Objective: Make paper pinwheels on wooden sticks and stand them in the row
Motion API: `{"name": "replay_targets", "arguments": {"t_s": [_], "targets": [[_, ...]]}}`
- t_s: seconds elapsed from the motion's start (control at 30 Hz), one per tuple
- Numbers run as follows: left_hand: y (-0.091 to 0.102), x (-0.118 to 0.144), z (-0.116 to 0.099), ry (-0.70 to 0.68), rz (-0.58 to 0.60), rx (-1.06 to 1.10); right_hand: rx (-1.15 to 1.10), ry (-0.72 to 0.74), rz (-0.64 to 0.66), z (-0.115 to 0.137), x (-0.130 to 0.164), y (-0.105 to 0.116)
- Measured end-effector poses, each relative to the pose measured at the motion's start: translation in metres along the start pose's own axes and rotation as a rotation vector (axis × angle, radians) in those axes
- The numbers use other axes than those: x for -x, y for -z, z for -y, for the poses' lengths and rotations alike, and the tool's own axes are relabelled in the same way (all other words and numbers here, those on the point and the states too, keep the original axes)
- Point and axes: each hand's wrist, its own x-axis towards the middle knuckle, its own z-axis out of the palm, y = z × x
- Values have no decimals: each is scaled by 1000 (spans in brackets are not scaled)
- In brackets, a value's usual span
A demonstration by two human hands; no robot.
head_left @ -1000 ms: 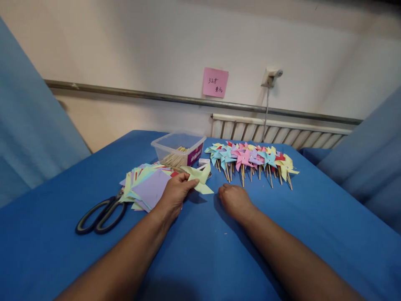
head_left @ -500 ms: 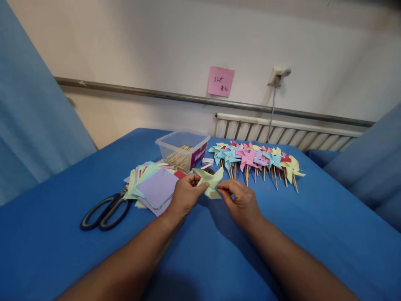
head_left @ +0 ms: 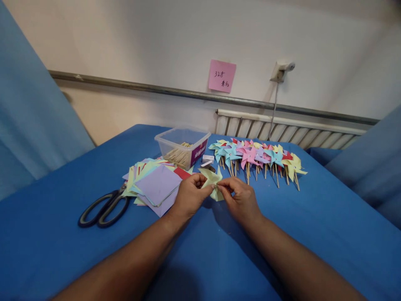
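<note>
A pale green paper pinwheel point(head_left: 216, 193) is folded into shape above the blue table. Its left side is gripped between the thumb and fingers of my left hand point(head_left: 193, 193). My right hand point(head_left: 238, 195) is closed in a pinch, its fingertips touching the middle of the pinwheel. What lies between those fingertips is too small to make out. Just behind the pinwheel are a small white box point(head_left: 207, 159) and a dark object point(head_left: 209, 167), partly covered by a white strip.
Left of my hands lies a pile of coloured paper squares point(head_left: 158, 186), with dark-handled scissors point(head_left: 103, 209) beside it. A clear plastic box point(head_left: 184, 146) holds thin wooden sticks. Several finished pinwheels on sticks point(head_left: 249, 155) lie at the back right of the blue table point(head_left: 200, 259).
My right fingertips have moved left, from the pinwheel's right edge to its middle. The left hand keeps hold of the pinwheel, and the view has shifted slightly.
</note>
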Motion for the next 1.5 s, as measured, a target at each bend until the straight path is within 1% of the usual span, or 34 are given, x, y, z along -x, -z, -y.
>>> {"name": "replay_targets", "arguments": {"t_s": [0.3, 0.47, 0.8, 1.0, 1.17, 1.37, 1.5], "targets": [[-1, 3, -5, -18, 7, -17, -7, -2, -19, 3, 0, 3], [-2, 4, -8, -6, 21, 14, -19, -2, -19, 3, 1, 3], [1, 3, -5, -10, 40, -3, -11, 12, -29, 2, 1, 4], [1, 3, -7, -26, 31, -42, -14, -10, -14, 4, 1, 4], [1, 3, -7, -13, 34, -17, -16, 3, -26, 6, 1, 5], [1, 3, -6, -45, 42, -59, 12, 5, -22, 7, 2, 5], [1, 5, -9, -101, 36, -129, 17, -6, -29, 8, 2, 5]]}}
